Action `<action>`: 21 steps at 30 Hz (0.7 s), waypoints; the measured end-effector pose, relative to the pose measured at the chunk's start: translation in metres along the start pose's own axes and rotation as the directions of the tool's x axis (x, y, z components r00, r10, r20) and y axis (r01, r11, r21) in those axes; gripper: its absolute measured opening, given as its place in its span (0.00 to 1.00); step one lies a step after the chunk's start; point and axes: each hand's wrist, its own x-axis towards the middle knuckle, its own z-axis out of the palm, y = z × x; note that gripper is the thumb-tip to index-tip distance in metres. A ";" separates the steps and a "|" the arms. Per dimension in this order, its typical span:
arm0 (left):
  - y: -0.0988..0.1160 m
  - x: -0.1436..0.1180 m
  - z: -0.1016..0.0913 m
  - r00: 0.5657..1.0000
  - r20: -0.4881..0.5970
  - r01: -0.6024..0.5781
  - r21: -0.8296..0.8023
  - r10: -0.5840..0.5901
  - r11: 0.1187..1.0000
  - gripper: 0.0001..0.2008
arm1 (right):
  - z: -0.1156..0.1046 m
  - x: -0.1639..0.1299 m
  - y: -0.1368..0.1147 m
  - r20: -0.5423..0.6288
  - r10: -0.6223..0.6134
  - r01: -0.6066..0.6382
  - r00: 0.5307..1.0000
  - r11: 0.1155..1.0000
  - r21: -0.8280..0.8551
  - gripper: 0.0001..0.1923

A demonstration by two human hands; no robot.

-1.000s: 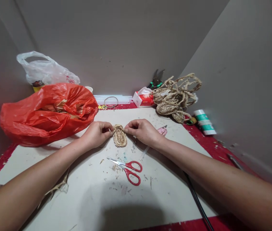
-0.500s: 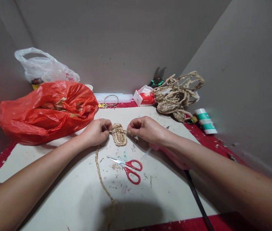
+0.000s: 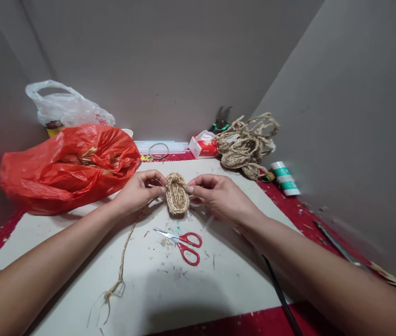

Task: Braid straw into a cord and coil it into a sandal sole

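A small oval mat of braided straw (image 3: 177, 194) is held over the white board (image 3: 225, 280) between both hands. My left hand (image 3: 139, 190) pinches its left edge. My right hand (image 3: 218, 195) pinches its right edge. A loose braided tail (image 3: 123, 254) runs from the mat down and to the left across the board and ends in frayed straw. Red-handled scissors (image 3: 184, 242) lie shut on the board just below the mat.
A red plastic bag (image 3: 68, 165) with straw and a clear bag (image 3: 66, 107) sit at the left. A pile of braided straw rope (image 3: 245, 144), a tissue pack (image 3: 203, 145), pliers (image 3: 220, 122) and a tape roll (image 3: 284, 178) stand at the back right. A black cable (image 3: 281, 296) crosses the front right.
The mat has been lifted and turned slightly between the hands. The braided tail has swung left across the board. The pink object under my right wrist is out of sight.
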 end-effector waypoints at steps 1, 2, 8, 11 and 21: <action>0.003 -0.002 0.004 0.999 0.000 -0.033 -0.059 0.033 0.998 0.06 | -0.001 -0.007 -0.002 -0.023 -0.005 0.006 1.000 0.999 0.037 0.11; 0.007 -0.005 0.008 0.998 0.000 -0.057 -0.099 0.057 0.994 0.06 | -0.002 -0.013 -0.004 -0.043 -0.009 0.012 0.999 0.997 0.070 0.11; 0.029 -0.022 0.029 0.995 0.021 -0.098 -0.137 0.102 0.986 0.04 | -0.005 -0.037 -0.003 -0.104 -0.029 0.049 0.994 0.979 0.199 0.14; 0.033 -0.026 0.032 0.993 0.056 -0.097 -0.101 0.103 0.990 0.05 | -0.009 -0.047 -0.004 -0.081 -0.034 0.054 0.996 0.964 0.260 0.12; 0.065 -0.040 0.046 0.983 0.153 -0.083 -0.089 0.096 0.993 0.08 | -0.020 -0.083 -0.005 -0.117 -0.202 0.231 0.972 0.909 0.348 0.11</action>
